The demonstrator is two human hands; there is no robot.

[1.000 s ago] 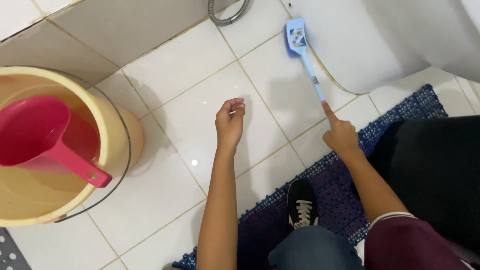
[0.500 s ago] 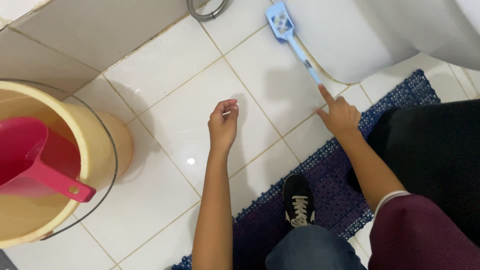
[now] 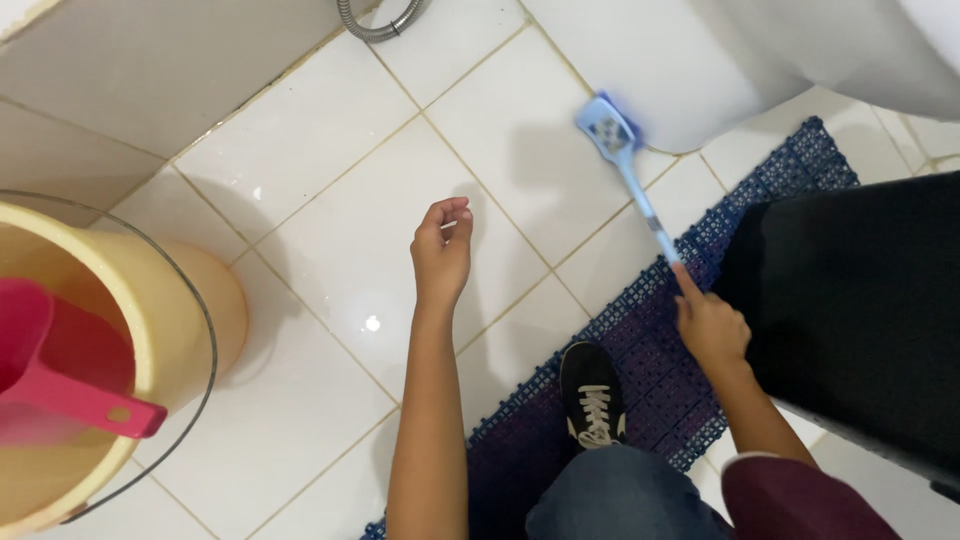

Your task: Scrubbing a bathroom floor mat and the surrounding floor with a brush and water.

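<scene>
Scrubbing looks like the step in hand: the right hand [image 3: 712, 328] grips the handle of a blue long-handled brush [image 3: 628, 175], fingers wrapped round the lower end, index finger laid along the shaft. Brush head sits at the base of the white toilet [image 3: 680, 70], right where porcelain meets floor tile. The left hand [image 3: 443, 250] hangs free over the tiles, fingers loosely curled, holding nothing.

Judging by the pose, the work needs firm pressure w/ the bristles kept flat against the curve of the base, and a steady stance since the tiles look wet.

Floor: glossy white tiles [image 3: 330, 180] w/ thin grout lines, a light glint near the left wrist. A dark purple-blue grid mat [image 3: 660, 390] lies under the person's black sneaker [image 3: 592, 395]. Far left, a cream-yellow bucket [image 3: 195, 300] w/ a wire handle holds a pink scoop [image 3: 70, 385]. A metal flexible hose [image 3: 380, 20] loops at the top edge. A black surface [image 3: 860, 320] fills the right side; can't tell what it is.
</scene>
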